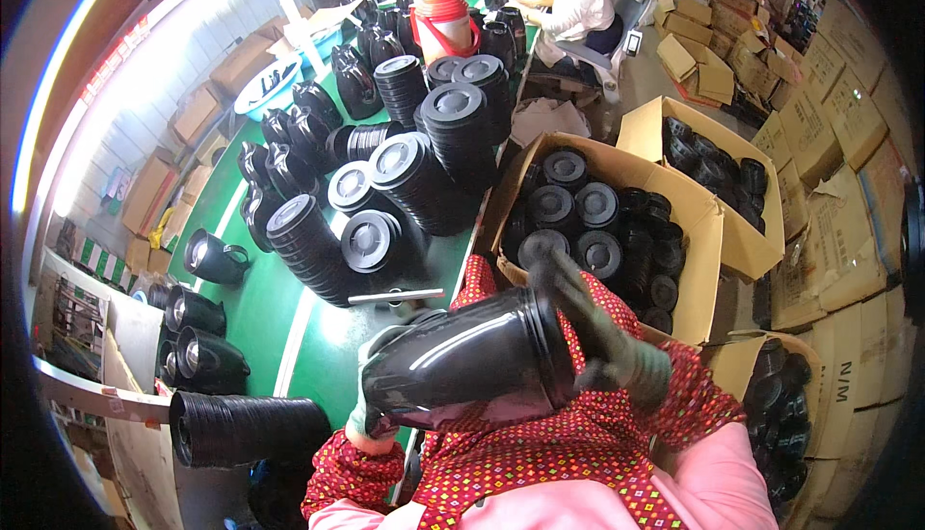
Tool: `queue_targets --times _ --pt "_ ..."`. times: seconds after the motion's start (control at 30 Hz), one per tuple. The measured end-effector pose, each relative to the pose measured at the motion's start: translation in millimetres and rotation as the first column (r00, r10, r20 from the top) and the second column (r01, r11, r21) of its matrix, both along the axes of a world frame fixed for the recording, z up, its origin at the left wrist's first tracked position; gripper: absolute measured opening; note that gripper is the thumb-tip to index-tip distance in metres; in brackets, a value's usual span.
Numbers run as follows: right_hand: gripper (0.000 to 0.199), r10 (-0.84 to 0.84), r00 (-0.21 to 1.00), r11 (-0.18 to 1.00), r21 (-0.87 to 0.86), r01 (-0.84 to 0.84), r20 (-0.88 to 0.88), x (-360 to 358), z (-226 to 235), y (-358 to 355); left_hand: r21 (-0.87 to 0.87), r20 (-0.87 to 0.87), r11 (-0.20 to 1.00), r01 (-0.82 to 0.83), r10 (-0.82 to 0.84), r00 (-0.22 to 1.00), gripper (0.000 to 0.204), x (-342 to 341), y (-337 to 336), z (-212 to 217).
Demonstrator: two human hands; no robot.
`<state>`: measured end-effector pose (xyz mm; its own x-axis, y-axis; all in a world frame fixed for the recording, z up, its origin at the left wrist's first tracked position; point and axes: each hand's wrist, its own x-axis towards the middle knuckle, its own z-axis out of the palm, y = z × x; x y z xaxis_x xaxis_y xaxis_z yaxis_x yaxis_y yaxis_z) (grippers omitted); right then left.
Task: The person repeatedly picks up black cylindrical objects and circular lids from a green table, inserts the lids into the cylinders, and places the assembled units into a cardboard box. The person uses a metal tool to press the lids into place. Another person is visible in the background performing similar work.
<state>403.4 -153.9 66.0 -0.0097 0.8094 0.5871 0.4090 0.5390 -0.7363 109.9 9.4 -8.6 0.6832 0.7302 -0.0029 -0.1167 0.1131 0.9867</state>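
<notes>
Glossy black jug tilts sideways before a patterned red apron, the left gloved hand clasping its left end, partly hidden behind it. The right gloved hand, blurred, extends fingers near the rim; whether it grips is unclear. Black lid stacks crowd the green table beyond; an open carton of parts stands right.

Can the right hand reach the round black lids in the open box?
Probably yes. The box looks just beyond the right hand, and nothing seems to cover the upper lids. But that hand is at the end of the black jug, so it might have to leave that first.
</notes>
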Motion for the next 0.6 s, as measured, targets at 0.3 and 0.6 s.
queue_targets --times 0.3,0.6 --pt "0.093 -0.296 0.430 0.729 -0.493 -0.475 -0.853 -2.2 -85.7 -9.7 0.853 -0.030 0.520 -0.043 0.132 0.991 0.036 22.3 -30.6 94.8" --pt "0.092 -0.128 0.748 0.965 -0.256 -0.057 -0.651 -36.0 -24.1 -34.6 0.238 -0.039 0.970 0.043 -0.035 0.999 0.035 19.5 -13.3 8.4"
